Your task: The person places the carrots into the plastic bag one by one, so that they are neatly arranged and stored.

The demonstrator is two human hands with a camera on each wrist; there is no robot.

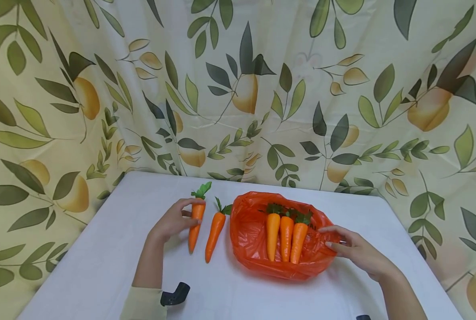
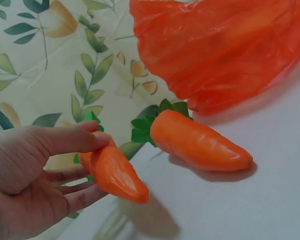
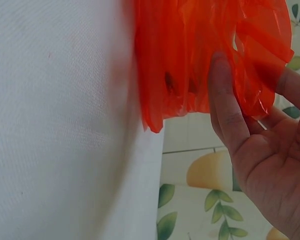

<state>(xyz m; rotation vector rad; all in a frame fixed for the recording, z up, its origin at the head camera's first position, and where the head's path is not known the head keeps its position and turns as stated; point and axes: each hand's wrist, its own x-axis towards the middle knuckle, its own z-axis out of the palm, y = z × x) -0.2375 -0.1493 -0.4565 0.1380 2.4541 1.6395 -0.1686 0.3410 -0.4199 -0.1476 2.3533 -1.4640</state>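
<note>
My left hand [image 1: 174, 221] pinches an orange carrot [image 1: 194, 238] with green leaves between thumb and fingers. In the left wrist view that carrot [image 2: 121, 175] is tilted, its tip towards the table. A second carrot [image 1: 215, 236] lies on the table just to its right. Beside it sits an open red plastic bag [image 1: 246, 240], its rim spread wide. Three carrots [image 1: 286, 238] lie side by side in the bag, leaves towards the back. At the bag's right side, my right hand [image 1: 359, 252] holds the crumpled plastic [image 3: 260, 95] between thumb and fingers.
A white cloth covers the table [image 1: 246, 300]. Behind it and at the sides hangs a curtain [image 1: 230, 133] printed with leaves and fruit. A black strap piece [image 1: 175, 294] sits at the left wrist.
</note>
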